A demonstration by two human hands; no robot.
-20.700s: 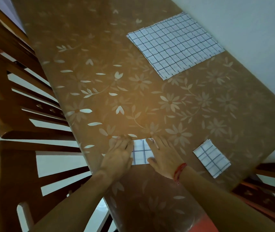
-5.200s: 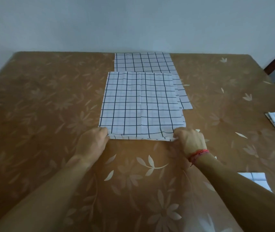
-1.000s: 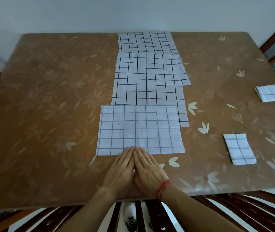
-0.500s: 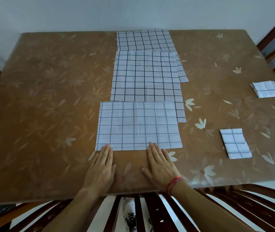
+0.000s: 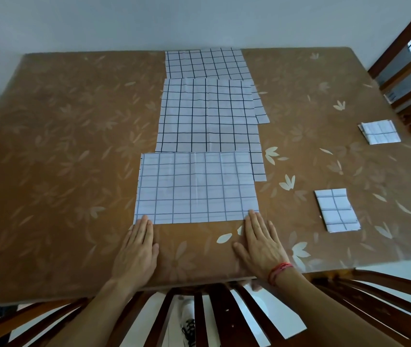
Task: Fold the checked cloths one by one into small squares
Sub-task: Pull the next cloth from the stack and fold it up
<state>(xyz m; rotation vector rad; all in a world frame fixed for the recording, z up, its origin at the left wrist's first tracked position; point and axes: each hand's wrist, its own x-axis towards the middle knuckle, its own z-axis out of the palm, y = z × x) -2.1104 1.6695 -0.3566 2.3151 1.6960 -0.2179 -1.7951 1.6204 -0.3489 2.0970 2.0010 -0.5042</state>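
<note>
A checked cloth folded in half (image 5: 196,187) lies flat near the front of the table (image 5: 61,171). My left hand (image 5: 138,249) lies flat with its fingertips on the cloth's near left corner. My right hand (image 5: 260,242), flat too, touches the near right corner with its fingertips. Behind it lies an unfolded checked cloth (image 5: 209,116), overlapping another one (image 5: 204,62) at the far edge. Two small folded squares sit to the right: one near (image 5: 337,210), one farther (image 5: 379,131).
The table carries a brown flower-patterned cover. A wooden chair back (image 5: 199,316) stands against the near edge below my arms. Another chair (image 5: 409,71) stands at the far right. A pale wall runs behind the table.
My hands, together at the middle of the cloth's near edge a second ago, have slid apart along that edge to its two corners.
</note>
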